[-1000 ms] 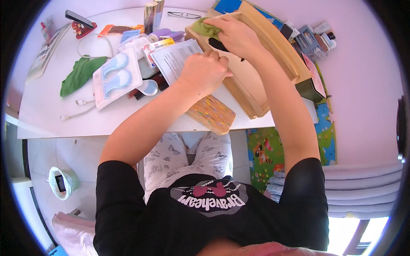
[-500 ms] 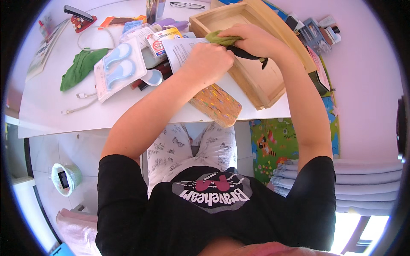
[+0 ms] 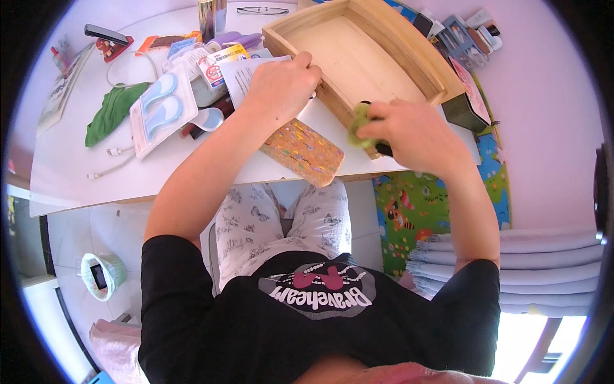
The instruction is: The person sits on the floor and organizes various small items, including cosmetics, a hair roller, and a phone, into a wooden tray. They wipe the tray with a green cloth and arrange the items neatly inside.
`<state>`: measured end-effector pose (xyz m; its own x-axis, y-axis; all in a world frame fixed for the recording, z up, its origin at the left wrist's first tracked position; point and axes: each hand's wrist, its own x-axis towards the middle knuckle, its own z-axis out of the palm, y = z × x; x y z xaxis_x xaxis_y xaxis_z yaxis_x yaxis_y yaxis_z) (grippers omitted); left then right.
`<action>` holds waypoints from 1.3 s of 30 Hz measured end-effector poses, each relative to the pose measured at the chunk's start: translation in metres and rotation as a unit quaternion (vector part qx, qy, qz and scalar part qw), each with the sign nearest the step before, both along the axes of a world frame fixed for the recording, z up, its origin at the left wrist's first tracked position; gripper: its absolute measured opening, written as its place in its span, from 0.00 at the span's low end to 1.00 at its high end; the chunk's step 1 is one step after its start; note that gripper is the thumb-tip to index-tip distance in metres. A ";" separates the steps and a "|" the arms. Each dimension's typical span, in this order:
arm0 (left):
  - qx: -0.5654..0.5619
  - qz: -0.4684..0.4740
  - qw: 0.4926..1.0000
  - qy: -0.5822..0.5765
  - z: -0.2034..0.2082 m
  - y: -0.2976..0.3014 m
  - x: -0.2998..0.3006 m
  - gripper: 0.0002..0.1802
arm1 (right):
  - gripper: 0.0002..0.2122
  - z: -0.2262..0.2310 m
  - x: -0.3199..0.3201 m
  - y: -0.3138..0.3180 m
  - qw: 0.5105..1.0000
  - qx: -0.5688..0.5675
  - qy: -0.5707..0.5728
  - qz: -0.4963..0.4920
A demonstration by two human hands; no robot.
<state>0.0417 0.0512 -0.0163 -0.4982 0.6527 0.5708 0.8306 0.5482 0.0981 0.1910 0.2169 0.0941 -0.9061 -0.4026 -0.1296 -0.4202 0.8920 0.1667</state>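
A shallow wooden tray (image 3: 355, 61) lies aslant on the white table, its near end close to the front edge. Over that near corner is my right hand (image 3: 416, 134), closed round a green cloth (image 3: 360, 125) and a black piece (image 3: 384, 148) whose shape is mostly covered. My left hand (image 3: 284, 86) has its fingers curled at the tray's left rim; whatever they pinch is hidden by the hand. Below its wrist lies a speckled tan board (image 3: 307, 150) with a rounded end. Under my left hand a printed sheet (image 3: 240, 77) sticks out.
To the left lie a clear pack with blue-and-white spoon-like pieces (image 3: 166, 109), a green cloth heap (image 3: 115, 112), white cables (image 3: 118, 152) and a small box (image 3: 220, 64). Eyeglasses (image 3: 262, 11) and a pen holder (image 3: 208, 19) stand at the back. A bin (image 3: 104, 276) is on the floor.
My right hand, with the green cloth and black piece, has come down along the tray to its near corner. My left hand has come apart from them and stays by the rim.
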 end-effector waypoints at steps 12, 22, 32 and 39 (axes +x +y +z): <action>0.086 -0.061 0.993 0.045 -0.003 0.005 0.005 0.17 | 0.19 0.004 -0.123 0.047 0.901 -0.378 0.174 -0.123; 0.093 -0.080 0.991 0.047 0.000 0.006 0.003 0.18 | 0.21 -0.039 -0.274 0.086 0.897 -0.128 0.272 -0.323; 0.061 -0.058 0.995 0.049 0.000 0.004 0.005 0.10 | 0.20 -0.048 -0.244 0.037 0.947 -0.143 0.224 -0.179; 0.088 -0.055 0.992 0.067 -0.006 0.005 -0.001 0.09 | 0.19 -0.051 -0.216 -0.023 0.970 -0.233 0.057 -0.038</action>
<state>0.0404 0.0558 -0.0218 -0.3409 0.5826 0.7378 0.8964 0.4380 0.0683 -0.0247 0.1934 0.0432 -0.9330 -0.3259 0.1526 -0.3536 0.9092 -0.2199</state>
